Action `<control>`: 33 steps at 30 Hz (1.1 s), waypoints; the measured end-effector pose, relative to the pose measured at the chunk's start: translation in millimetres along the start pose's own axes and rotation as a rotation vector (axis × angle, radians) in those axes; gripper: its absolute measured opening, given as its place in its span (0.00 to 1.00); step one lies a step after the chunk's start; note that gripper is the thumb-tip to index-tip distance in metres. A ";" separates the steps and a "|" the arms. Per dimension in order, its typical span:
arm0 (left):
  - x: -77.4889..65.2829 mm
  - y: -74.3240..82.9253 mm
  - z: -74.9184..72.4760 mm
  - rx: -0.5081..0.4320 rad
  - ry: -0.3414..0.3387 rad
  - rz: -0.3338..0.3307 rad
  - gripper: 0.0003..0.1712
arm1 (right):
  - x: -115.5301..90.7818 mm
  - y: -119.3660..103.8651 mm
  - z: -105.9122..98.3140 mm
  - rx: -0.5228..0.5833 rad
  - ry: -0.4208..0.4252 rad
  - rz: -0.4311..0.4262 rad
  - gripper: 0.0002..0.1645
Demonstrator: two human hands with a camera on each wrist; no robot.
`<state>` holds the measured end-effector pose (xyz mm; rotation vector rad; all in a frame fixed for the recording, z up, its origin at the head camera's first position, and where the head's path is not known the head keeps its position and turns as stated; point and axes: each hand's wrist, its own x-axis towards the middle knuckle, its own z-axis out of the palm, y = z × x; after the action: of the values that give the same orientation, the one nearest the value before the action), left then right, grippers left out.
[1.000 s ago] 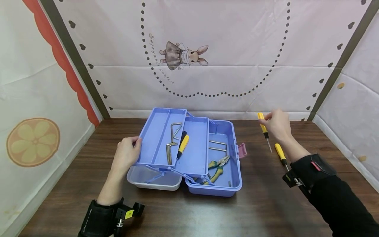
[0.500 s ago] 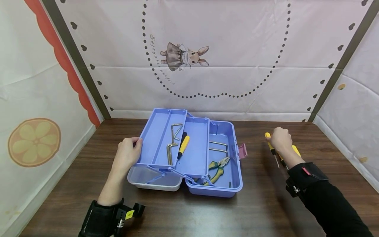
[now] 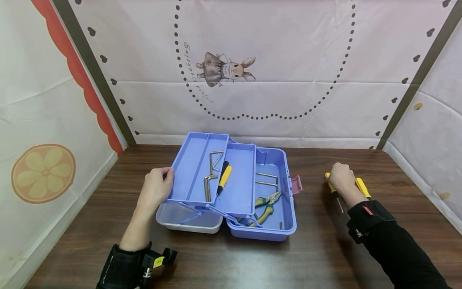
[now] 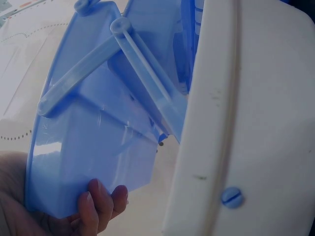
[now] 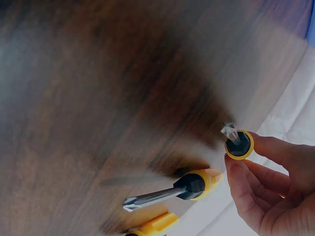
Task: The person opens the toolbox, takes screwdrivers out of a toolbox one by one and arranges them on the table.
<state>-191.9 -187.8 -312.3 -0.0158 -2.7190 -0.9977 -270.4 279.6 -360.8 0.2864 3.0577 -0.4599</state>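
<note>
My left hand [image 3: 155,184] grips the outer edge of the upper blue tray [image 3: 189,172] of a toolbox [image 3: 285,224]; in the left wrist view its fingers [image 4: 101,201] curl beneath that tray. Over on the right, my right hand [image 3: 343,176] pinches a yellow-and-black screwdriver [image 3: 333,189], its shaft pointing down toward the table. A second screwdriver [image 3: 362,188], partly hidden by the wrist, lies beside it. In the right wrist view the held screwdriver [image 5: 239,145] is seen nearly end-on, with another screwdriver [image 5: 192,186] and a yellow handle [image 5: 157,225] below it.
Hex keys [image 3: 209,186] and a yellow-black handled tool [image 3: 224,178] lie in the upper trays. Pliers [image 3: 267,208] and a bent metal rod [image 3: 267,183] are in the toolbox base. Its pale lid [image 3: 187,224] lies folded left; a pink latch [image 3: 296,184] sticks out right.
My right hand has come down and nearer with the screwdriver, to beside the one lying on the table. My left hand has kept its grip on the tray.
</note>
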 end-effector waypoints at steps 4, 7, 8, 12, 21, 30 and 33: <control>-0.6 -0.1 0.2 0.000 0.002 0.008 0.19 | 1.6 1.4 2.3 -0.009 -0.024 -0.001 0.15; -1.3 0.4 0.2 -0.002 -0.003 0.005 0.19 | 2.3 1.5 2.9 -0.013 -0.029 0.010 0.17; -1.2 0.5 0.2 -0.001 -0.002 0.004 0.19 | 2.2 1.4 2.9 -0.016 -0.031 0.012 0.18; -0.7 0.6 0.0 0.002 0.007 0.004 0.19 | 1.6 0.9 1.5 -0.019 -0.040 0.029 0.19; -1.2 1.2 -0.3 -0.010 -0.010 -0.019 0.20 | -3.6 -6.6 -18.6 -0.012 -0.008 0.010 0.21; -0.8 1.3 -0.3 -0.012 -0.018 -0.028 0.20 | -21.0 -49.8 -50.1 0.030 0.084 -0.133 0.21; -0.3 0.9 -0.1 -0.009 -0.021 -0.028 0.20 | -26.2 -72.2 -54.7 0.053 0.120 -0.235 0.23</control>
<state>-191.4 -187.1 -311.7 0.0103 -2.7411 -1.0224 -258.6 223.3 -286.1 -0.0480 3.2156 -0.5531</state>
